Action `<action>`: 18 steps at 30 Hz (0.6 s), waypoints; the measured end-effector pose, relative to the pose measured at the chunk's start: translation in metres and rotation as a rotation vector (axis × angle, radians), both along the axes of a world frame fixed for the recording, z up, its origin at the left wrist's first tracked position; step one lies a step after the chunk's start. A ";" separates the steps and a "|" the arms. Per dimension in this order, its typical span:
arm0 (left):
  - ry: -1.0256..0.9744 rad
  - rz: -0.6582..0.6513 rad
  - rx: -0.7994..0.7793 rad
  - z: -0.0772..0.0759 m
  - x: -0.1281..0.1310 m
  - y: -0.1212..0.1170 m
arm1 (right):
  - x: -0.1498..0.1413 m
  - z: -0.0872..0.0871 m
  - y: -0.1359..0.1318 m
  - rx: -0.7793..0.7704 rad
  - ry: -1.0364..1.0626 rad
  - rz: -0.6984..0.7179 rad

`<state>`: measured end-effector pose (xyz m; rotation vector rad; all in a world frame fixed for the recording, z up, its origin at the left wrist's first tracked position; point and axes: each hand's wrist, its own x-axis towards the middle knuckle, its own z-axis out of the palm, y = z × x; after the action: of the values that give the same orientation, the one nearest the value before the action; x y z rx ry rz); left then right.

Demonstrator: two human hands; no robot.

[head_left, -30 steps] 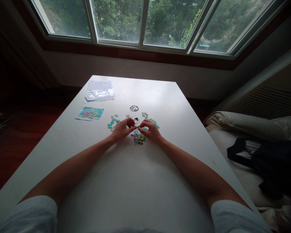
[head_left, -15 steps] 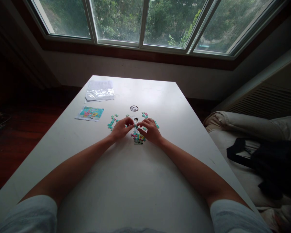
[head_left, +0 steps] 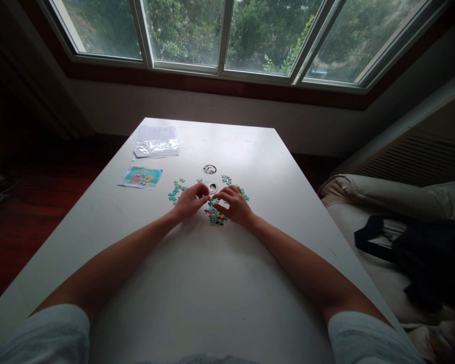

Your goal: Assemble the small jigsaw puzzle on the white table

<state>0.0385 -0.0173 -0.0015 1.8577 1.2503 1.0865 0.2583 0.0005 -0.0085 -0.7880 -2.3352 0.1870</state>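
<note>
Both my hands rest on the white table over a small jigsaw. My left hand is curled, thumb and fingers pinched together at its tip; whatever is between them is too small to name. My right hand is curled too, its fingertips pressing down on the assembled puzzle patch, a colourful cluster between the hands. Loose teal puzzle pieces lie scattered left of my left hand, with more pieces beyond my right hand.
A picture card and a clear plastic bag lie at the table's far left. Two round holes sit mid-table. A cushioned seat with a dark bag stands to the right. Windows run along the far wall.
My right hand has slid slightly left and down over the assembled patch, covering more of it. My left hand has stayed almost in place.
</note>
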 end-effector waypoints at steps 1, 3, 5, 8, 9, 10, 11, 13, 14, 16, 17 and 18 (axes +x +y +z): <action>0.004 0.003 0.001 0.000 0.000 0.000 | 0.000 0.000 0.000 0.007 -0.006 -0.003; 0.014 0.007 0.000 0.000 0.000 -0.001 | -0.001 0.000 0.000 0.021 -0.013 -0.012; 0.027 0.014 -0.002 -0.001 0.001 -0.001 | -0.001 0.000 0.000 0.038 -0.020 -0.016; 0.044 0.037 -0.009 -0.001 0.001 -0.002 | -0.001 0.000 -0.001 0.060 -0.042 -0.023; 0.045 0.046 -0.012 -0.001 0.001 -0.002 | -0.001 0.000 -0.001 0.067 -0.048 -0.028; 0.044 0.053 -0.016 -0.001 0.002 -0.002 | -0.001 0.000 -0.001 0.075 -0.054 -0.032; 0.041 0.057 -0.020 -0.001 0.002 -0.002 | -0.001 0.000 -0.001 0.083 -0.058 -0.035; 0.034 0.057 -0.027 -0.001 0.002 -0.002 | -0.002 0.000 -0.002 0.102 -0.064 -0.039; 0.032 0.055 -0.029 -0.001 0.003 -0.002 | -0.002 0.000 -0.002 0.111 -0.067 -0.041; 0.031 0.057 -0.035 -0.001 0.003 -0.003 | -0.002 0.000 -0.002 0.129 -0.074 -0.042; 0.033 0.059 -0.038 -0.001 0.004 -0.003 | -0.002 0.000 -0.002 0.138 -0.080 -0.040; 0.037 0.061 -0.041 -0.001 0.004 -0.003 | -0.002 0.000 -0.002 0.145 -0.085 -0.037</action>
<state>0.0426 -0.0205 -0.0026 1.8269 1.3480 1.0549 0.2565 -0.0019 -0.0088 -0.7798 -2.3811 -0.0321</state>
